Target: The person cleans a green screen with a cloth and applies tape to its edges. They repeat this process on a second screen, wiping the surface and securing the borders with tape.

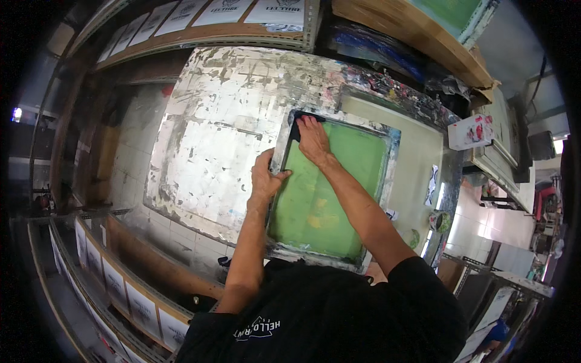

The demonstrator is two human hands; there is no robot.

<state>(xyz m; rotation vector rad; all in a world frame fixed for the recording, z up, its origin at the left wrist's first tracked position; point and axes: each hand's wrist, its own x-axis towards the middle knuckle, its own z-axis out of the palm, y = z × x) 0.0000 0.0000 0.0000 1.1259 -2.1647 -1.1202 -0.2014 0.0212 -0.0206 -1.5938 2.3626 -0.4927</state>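
Observation:
A screen-printing frame (390,158) with green mesh (330,199) lies on a long paint-stained table (212,139). My left hand (266,176) grips the frame's left rail, fingers curled over its edge. My right hand (313,139) presses down on a dark squeegee (301,123) at the far left corner of the mesh. Only the dark edge of the squeegee shows beside my fingers. A faint yellowish patch sits in the middle of the mesh.
Wooden shelves with printed white sheets (181,15) run above the table and along the lower left (115,284). A white box with red print (471,132) stands at the right. Small tubs (440,221) sit by the table's right edge.

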